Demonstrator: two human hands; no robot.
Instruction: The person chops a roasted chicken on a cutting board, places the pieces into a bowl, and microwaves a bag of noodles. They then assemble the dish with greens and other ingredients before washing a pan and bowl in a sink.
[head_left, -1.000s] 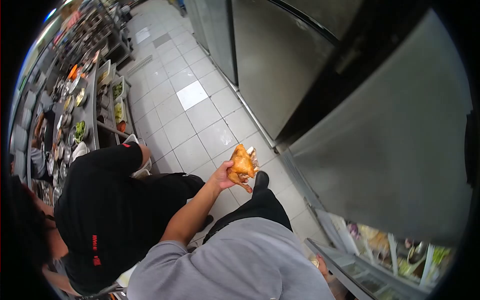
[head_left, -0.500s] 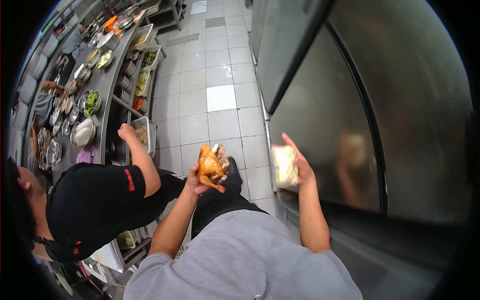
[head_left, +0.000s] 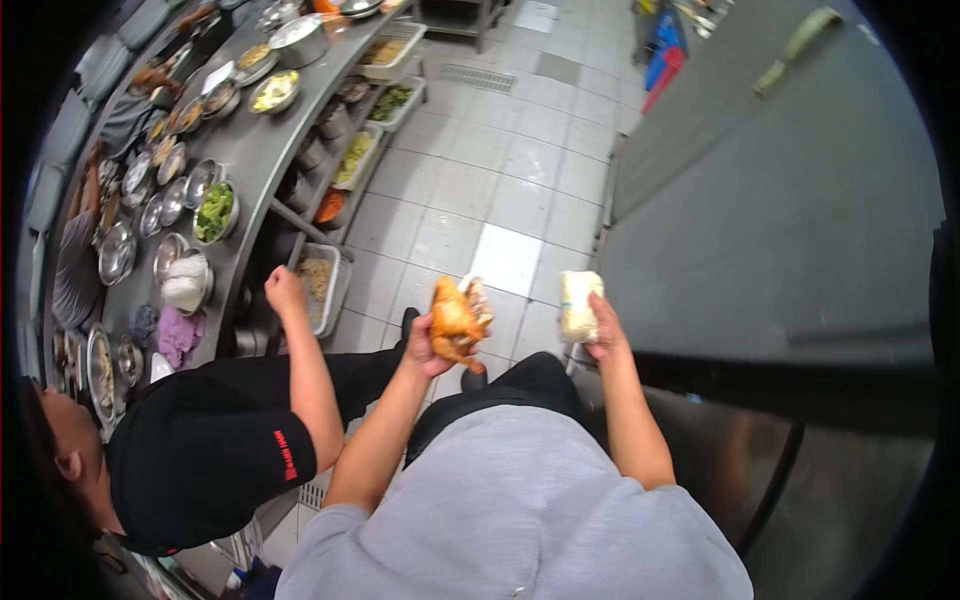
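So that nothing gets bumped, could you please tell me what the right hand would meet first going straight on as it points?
Beyond the pale packet in the right hand, the way looks free over the tiled floor as far as the picture shows, though depth is unclear.

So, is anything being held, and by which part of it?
In this view, the left grip holds a cooked poultry piece by its lower-left side; the right grip, a pale packet by its lower-right side.

One golden chicken piece, one pale packet, one bowl of leafy greens, one lilac cloth
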